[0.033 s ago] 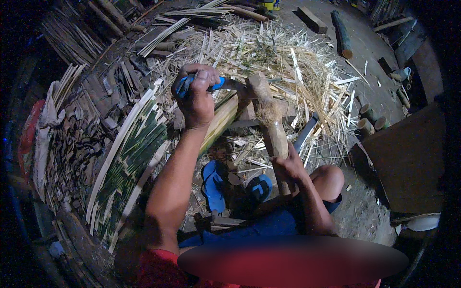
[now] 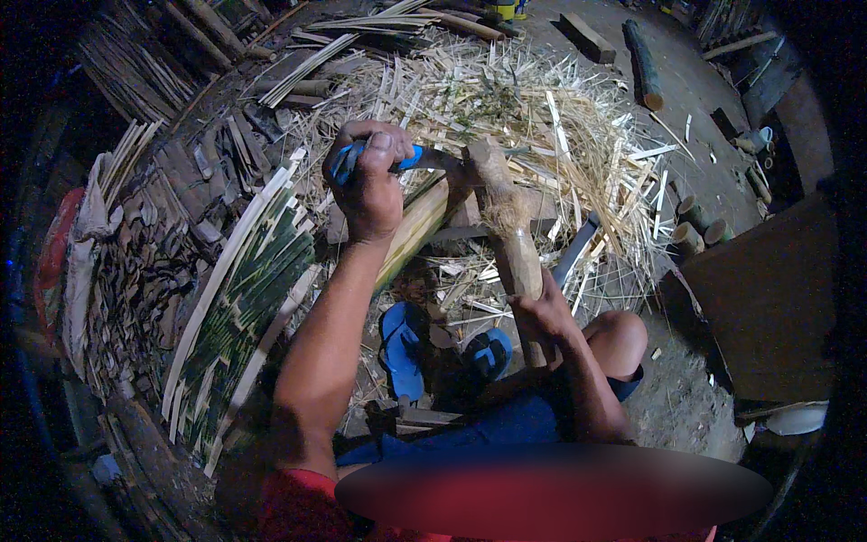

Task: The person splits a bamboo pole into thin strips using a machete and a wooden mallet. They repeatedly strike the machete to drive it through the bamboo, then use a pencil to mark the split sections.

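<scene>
Strips (image 2: 239, 298) lay to my left, shavings (image 2: 542, 117) ahead, a log (image 2: 641, 63) beyond them, sandals (image 2: 402, 348) under my knees.

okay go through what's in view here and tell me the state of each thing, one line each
Left hand: closed around a blue-handled blade.
Blade: held level, against the bamboo's top end.
Right hand: gripping a wooden mallet.
Mallet: raised, head near the blade.
Bamboo piece: propped at a slant, under the blade.
Green strips: split, laid side by side.
Shavings: heaped loosely on the ground.
Blue sandals: on the feet.
</scene>
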